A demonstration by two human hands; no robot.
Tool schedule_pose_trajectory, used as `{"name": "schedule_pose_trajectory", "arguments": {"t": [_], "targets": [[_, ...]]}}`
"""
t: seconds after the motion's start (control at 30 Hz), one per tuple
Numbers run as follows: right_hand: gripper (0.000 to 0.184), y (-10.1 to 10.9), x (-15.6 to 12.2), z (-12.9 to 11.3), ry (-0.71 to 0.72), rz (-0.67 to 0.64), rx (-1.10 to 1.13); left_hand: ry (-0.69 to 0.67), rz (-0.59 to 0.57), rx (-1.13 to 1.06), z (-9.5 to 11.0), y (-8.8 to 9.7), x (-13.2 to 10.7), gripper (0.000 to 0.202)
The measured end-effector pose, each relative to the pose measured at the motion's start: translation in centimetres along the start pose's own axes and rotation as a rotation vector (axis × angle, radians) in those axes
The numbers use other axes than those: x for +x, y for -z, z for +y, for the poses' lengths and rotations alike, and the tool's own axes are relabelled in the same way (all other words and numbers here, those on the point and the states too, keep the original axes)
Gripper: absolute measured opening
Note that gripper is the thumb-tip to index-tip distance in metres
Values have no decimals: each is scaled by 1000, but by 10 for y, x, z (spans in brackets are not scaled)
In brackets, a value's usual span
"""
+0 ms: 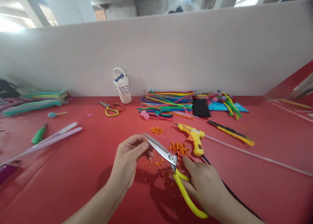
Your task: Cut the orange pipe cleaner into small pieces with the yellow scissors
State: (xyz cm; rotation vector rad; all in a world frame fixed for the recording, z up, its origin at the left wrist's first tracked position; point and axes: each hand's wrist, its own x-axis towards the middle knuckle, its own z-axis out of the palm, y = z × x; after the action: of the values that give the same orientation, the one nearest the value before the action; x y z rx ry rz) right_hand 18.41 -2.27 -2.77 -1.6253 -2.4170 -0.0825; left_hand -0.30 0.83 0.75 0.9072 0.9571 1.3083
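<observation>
My right hand (202, 181) is wrapped round the handles of a pair of scissors (160, 149) with yellow grips and silver blades. The blades point up and left, their tips at the fingers of my left hand (130, 157). Thumb and forefinger of that hand are pinched together; whatever lies between them is too small to make out. Just beyond the scissors sits a pile of short orange pieces (179, 148), with a smaller orange pile (156, 130) farther back. Fine orange clippings (158, 163) are scattered on the red table (80, 171) below the blades.
A yellow glue gun (194, 136) lies right of the piles, its black cord running behind my right arm. Behind are pipe cleaners (168, 100), a black phone (201, 107), a white cup (123, 90) and other scissors (111, 109). A flat iron (58, 136) lies left, a cutter (232, 132) right.
</observation>
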Motion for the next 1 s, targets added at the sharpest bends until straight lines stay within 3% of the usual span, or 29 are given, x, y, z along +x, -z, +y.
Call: {"name": "schedule_pose_trajectory", "arguments": {"t": [0.17, 0.27, 0.4, 0.5, 0.63, 0.77, 1.0], "targets": [[20, 1, 1, 4, -24, 9, 0, -31, -12, 27, 0, 2, 2, 3], [21, 1, 4, 4, -81, -2, 138, -1, -40, 29, -2, 1, 2, 5], [25, 6, 7, -2, -232, -49, 657, 189, -195, 21, -8, -5, -2, 4], [18, 12, 8, -6, -317, -100, 1063, 338, -330, 30, -16, -10, -7, 6], [18, 18, 6, -9, -378, -184, 1356, 410, -448, 123, -23, -15, -12, 8], [17, 24, 5, -12, -363, -195, 1378, 426, -479, 193, -23, -18, -14, 8], [10, 20, 6, -15, -368, -210, 1287, 314, -400, 381, -26, -23, -21, 4]]}}
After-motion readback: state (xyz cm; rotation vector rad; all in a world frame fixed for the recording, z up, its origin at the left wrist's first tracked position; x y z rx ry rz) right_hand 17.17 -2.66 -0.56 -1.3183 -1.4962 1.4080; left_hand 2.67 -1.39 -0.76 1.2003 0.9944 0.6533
